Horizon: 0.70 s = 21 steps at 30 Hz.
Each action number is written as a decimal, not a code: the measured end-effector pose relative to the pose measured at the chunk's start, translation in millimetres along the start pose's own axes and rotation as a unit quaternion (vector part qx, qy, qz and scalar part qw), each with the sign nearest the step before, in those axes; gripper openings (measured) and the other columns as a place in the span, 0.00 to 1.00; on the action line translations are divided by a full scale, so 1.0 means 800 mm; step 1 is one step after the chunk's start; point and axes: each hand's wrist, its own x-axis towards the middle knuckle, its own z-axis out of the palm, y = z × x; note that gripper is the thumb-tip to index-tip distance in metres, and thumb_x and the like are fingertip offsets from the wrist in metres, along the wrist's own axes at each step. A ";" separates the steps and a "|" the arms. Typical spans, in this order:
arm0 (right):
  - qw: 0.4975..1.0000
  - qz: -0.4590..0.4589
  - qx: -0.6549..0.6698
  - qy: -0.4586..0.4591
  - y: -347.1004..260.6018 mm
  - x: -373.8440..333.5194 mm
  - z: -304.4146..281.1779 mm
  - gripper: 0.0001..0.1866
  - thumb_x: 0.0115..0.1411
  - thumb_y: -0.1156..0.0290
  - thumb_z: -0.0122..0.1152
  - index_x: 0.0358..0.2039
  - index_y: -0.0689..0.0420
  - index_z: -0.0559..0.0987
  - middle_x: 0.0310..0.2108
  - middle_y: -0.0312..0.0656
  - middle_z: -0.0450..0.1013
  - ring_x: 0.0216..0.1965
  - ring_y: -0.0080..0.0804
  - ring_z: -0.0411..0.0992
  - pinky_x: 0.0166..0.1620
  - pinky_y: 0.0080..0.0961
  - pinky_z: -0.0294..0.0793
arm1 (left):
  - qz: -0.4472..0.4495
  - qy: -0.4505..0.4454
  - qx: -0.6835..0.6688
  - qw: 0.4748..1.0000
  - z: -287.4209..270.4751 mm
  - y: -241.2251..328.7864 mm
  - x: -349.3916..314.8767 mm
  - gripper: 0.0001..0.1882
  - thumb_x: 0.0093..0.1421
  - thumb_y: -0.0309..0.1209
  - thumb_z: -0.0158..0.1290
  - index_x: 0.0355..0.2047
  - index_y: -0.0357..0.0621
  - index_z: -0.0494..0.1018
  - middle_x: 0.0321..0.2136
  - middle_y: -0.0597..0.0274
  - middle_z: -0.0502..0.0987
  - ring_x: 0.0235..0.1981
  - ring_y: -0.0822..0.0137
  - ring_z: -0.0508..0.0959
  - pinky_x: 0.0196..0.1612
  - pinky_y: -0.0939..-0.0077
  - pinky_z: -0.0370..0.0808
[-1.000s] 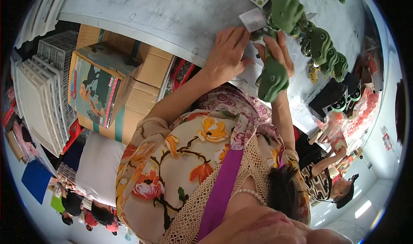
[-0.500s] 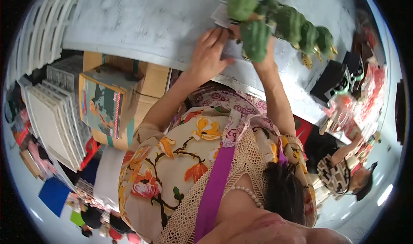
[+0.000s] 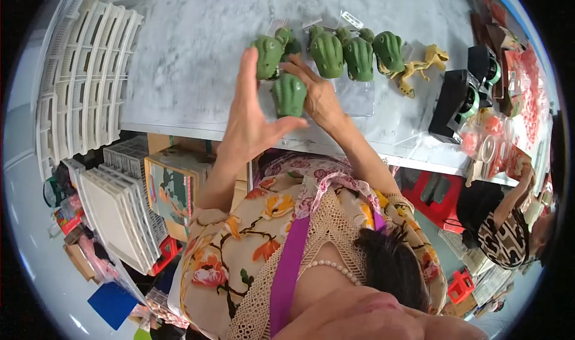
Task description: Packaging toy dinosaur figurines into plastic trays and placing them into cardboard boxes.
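Several green ridged toy heads, like dinosaur heads, stand on the grey-blue tabletop (image 3: 185, 70). My left hand (image 3: 248, 115) is open, thumb and fingers spread, close to the left toy head (image 3: 268, 58) and the nearest toy head (image 3: 289, 95). My right hand (image 3: 323, 100) lies just right of that nearest one, its fingers stretched toward the gap between the two heads; the fingertips are partly hidden. Beyond it stands a row with a toy head (image 3: 326, 55), another toy head (image 3: 359, 59) and a third (image 3: 389, 51). A yellow dinosaur figure (image 3: 416, 70) lies at their right.
White slatted racks (image 3: 90, 76) stand at the far left. Black boxes with green rings (image 3: 458, 103) sit on the right, by clear plastic items (image 3: 494, 133). Below the table's left side are cartons (image 3: 171, 178) and stacked white trays (image 3: 117, 214). Another person's arm (image 3: 512, 196) reaches in at right.
My left hand has come away from the small parts by the right hand and spread open. The view has shifted, so the toy heads appear further left and lower.
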 end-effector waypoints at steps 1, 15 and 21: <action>1.000 0.005 0.006 0.000 0.005 -0.002 0.003 0.36 0.43 0.81 0.62 0.57 0.53 0.68 0.58 0.51 0.64 0.50 0.52 0.70 0.45 0.38 0.76 | 0.021 0.009 -0.014 1.000 0.009 -0.001 0.006 0.64 0.40 0.46 0.71 0.66 0.34 0.41 0.63 0.32 0.47 0.66 0.40 0.51 0.61 0.52 0.60; 0.998 -0.018 -0.054 -0.038 0.002 -0.003 -0.029 0.32 0.51 0.74 0.59 0.58 0.60 0.64 0.53 0.57 0.66 0.40 0.54 0.74 0.39 0.42 0.75 | 0.049 0.035 0.108 0.992 0.034 0.018 0.019 0.41 0.54 0.26 0.56 0.65 0.36 0.47 0.62 0.28 0.48 0.63 0.35 0.55 0.61 0.54 0.60; 0.903 0.040 0.166 -0.393 -0.008 -0.001 -0.240 0.25 0.53 0.63 0.66 0.51 0.61 0.75 0.42 0.47 0.77 0.36 0.41 0.79 0.40 0.32 0.78 | -0.011 -0.004 0.121 0.993 0.013 0.041 0.026 0.50 0.49 0.32 0.63 0.66 0.35 0.46 0.65 0.33 0.44 0.67 0.40 0.49 0.65 0.56 0.53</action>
